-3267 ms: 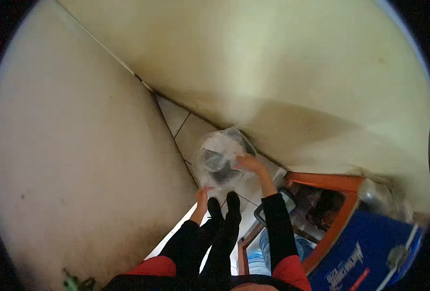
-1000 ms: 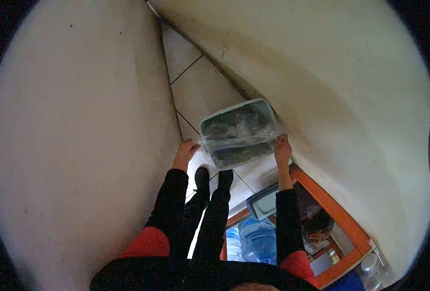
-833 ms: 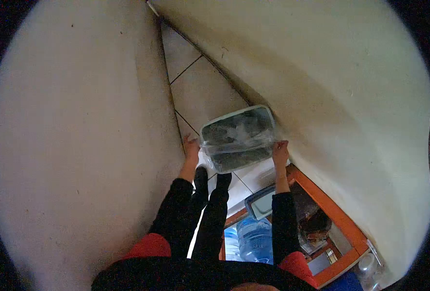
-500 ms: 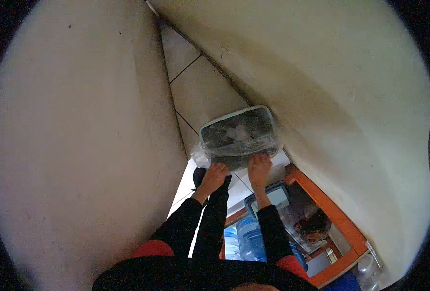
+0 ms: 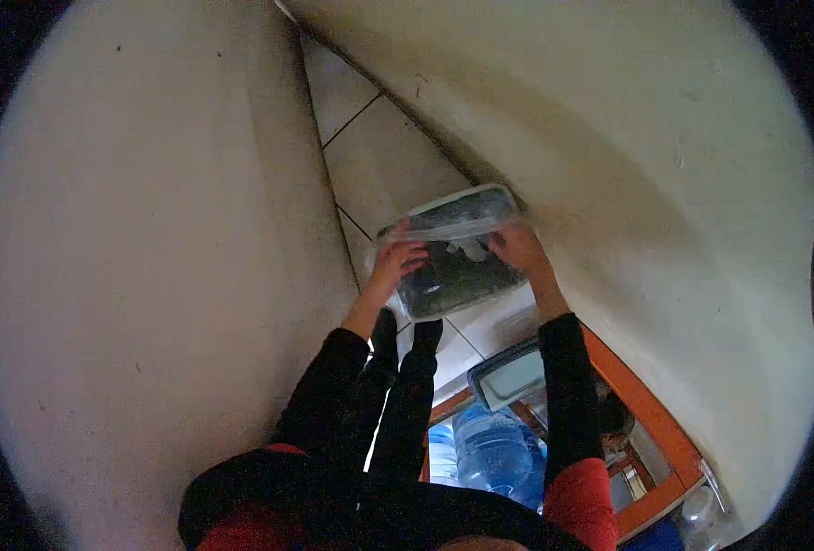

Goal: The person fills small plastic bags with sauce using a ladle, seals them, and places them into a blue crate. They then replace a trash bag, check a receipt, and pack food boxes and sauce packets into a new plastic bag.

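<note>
Bin (image 5: 457, 280): dark, rectangular, over the tiled floor (image 5: 379, 165) by the wall, just ahead of the feet; whether it rests there cannot be told.
Plastic bag (image 5: 462, 246): clear, crumpled across the bin's mouth; contents blurred.
Left hand (image 5: 398, 262), right hand (image 5: 517, 248): fingers curled tight on the plastic bag at the near rim.
Lid (image 5: 510, 375), water bottle (image 5: 491, 450): partly hidden behind the right arm.

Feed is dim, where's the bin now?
Head view, centre: the bin is by the right-hand wall, just beyond the feet, between the left hand and right hand.
</note>
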Demonstrator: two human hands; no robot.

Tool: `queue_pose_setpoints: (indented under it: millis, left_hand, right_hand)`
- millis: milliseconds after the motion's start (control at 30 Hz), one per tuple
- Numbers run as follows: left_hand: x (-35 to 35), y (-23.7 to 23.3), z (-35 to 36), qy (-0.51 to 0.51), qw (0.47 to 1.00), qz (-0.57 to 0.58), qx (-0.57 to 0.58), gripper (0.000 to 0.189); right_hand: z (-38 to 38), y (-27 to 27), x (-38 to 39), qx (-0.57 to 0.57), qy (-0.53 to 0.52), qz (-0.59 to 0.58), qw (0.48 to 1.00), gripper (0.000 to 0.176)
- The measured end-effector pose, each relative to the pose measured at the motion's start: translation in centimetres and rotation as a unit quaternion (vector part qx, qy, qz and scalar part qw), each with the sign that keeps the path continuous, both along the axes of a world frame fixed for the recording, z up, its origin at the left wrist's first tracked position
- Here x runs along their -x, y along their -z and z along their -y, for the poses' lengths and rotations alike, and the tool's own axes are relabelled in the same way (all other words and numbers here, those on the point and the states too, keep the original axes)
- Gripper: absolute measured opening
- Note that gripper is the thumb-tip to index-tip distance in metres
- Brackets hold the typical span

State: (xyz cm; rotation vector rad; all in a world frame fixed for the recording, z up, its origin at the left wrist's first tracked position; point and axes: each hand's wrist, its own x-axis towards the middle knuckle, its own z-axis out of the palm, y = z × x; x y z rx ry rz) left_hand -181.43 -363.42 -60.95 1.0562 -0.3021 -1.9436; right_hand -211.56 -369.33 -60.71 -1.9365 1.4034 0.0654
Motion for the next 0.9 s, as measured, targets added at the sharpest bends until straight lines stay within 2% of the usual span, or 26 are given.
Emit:
queue_pose_setpoints:
  millis: [67,133,200,300,400,500,600,700,767,800,900]
  left_hand:
    - [-1.9,-0.2,1.3,0.021,0.992,-0.125,-0.012,0.073]
    - [-2.9,-0.6,2.1,0.027,0.986,-0.166,-0.015,0.074]
    - [-2.9,-1.0,2.4,0.009,0.990,-0.143,-0.008,0.073]
    - [-1.9,-1.6,2.3,-0.035,0.996,-0.078,0.007,0.071]
    - [-0.5,-2.3,1.7,-0.074,0.997,-0.012,0.022,0.069]
    - [0.0,-2.6,1.8,-0.091,0.995,0.013,0.031,0.067]
    - [-0.7,-2.8,2.6,-0.090,0.995,0.007,0.035,0.065]
    - [-1.5,-3.5,2.9,-0.083,0.996,-0.006,0.038,0.063]
    - [-1.9,-3.8,2.8,-0.083,0.996,-0.002,0.040,0.062]
    - [-2.1,-3.9,2.7,-0.085,0.996,0.000,0.041,0.061]
    - [-2.0,-4.3,2.2,-0.091,0.995,0.018,0.047,0.059]
  right_hand:
    - [-1.1,-1.2,-0.2,0.048,-0.041,-0.007,0.998,0.033]
    - [-2.7,-1.0,0.4,0.111,-0.060,-0.031,0.992,0.035]
    - [-4.6,0.5,1.5,0.184,-0.059,-0.071,0.979,0.037]
    - [-5.7,1.5,2.4,0.262,-0.051,0.000,0.964,0.041]
    - [-5.8,1.7,1.2,0.097,0.036,-0.055,0.993,0.044]
    - [-4.1,-0.3,-1.4,0.231,0.111,-0.088,0.963,0.045]
    - [-1.9,-0.8,-2.6,0.323,0.138,-0.077,0.933,0.041]
    - [-1.2,0.0,-1.8,0.233,0.201,0.029,0.951,0.033]
    - [-0.4,-1.9,-0.1,0.010,0.255,0.162,0.953,0.027]
    - [-0.2,-2.7,1.0,-0.103,0.274,0.224,0.930,0.025]
    - [-3.9,0.6,5.2,-0.177,0.382,0.336,0.843,0.024]
